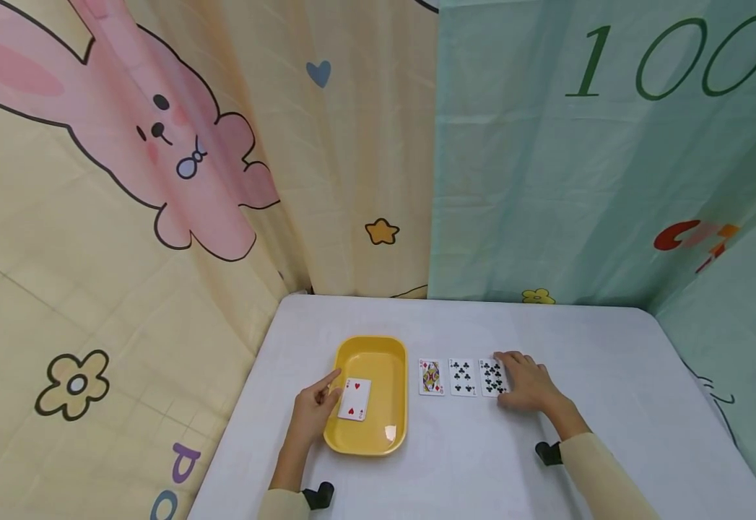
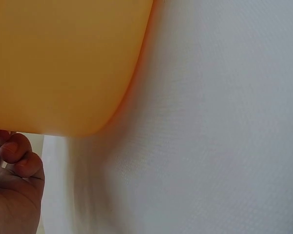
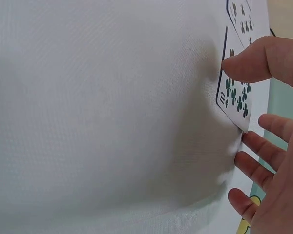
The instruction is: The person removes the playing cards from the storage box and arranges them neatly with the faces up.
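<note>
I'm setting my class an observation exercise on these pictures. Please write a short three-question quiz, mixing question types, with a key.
1. Multiple choice. Which card in the row is the right hand touching?
A) the red face card
B) the middle card
C) the ten of clubs
2. True or false? Every card in view lies outside the yellow tray.
3. Short answer. How many cards can be seen in the row?

Key
1. C; the right wrist view shows the thumb on it.
2. False; the heart card lies inside the yellow tray.
3. Three.
</note>
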`<state>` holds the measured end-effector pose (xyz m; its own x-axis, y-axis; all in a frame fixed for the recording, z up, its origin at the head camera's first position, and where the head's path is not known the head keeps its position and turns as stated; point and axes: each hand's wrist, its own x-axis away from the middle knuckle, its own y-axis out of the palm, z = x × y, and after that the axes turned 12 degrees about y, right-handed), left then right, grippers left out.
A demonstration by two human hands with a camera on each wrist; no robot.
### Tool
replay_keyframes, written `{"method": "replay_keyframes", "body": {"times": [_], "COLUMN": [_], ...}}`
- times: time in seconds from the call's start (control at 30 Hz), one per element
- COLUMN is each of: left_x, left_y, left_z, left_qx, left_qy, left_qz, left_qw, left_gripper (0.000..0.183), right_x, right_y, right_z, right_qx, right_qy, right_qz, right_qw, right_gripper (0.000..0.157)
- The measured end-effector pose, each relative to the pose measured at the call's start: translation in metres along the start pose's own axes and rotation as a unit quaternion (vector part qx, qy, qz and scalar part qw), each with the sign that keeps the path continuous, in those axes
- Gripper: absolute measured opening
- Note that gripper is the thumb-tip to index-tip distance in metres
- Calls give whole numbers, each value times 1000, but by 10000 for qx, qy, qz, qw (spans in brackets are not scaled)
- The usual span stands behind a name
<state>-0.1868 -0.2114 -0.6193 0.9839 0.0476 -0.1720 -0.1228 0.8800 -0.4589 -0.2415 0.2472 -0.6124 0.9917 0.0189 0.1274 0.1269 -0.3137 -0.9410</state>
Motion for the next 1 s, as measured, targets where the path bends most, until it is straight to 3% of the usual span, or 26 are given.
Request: {"method": "replay_keyframes", "body": {"times": [0.23, 0.47, 0.7, 1.0], "left_x": [-2, -2, -1, -1], "left_y": [-1, -2, 0, -1], "left_z": [2, 1, 2, 1], "left_qx": [88, 101, 42, 32], "left_qy": [-129, -204, -248, -169], "left_qz": [10, -32, -54, -16], "left_qw": [9999, 9997, 9997, 9999], "left_gripper": [40, 41, 40, 41], "right_x": [1, 9, 16, 23], "right_y": [-1, -12, -16, -8], "right_z": [-4, -36, -91, -159], "right_qx": [-242, -980, -1277, -1533], "right_qy": [-111, -311, -766, -1135], "right_qz": [698, 1343, 1427, 1055], "right_qw": [9972, 9856, 9785, 9759], "right_gripper": [74, 58, 56, 56]}}
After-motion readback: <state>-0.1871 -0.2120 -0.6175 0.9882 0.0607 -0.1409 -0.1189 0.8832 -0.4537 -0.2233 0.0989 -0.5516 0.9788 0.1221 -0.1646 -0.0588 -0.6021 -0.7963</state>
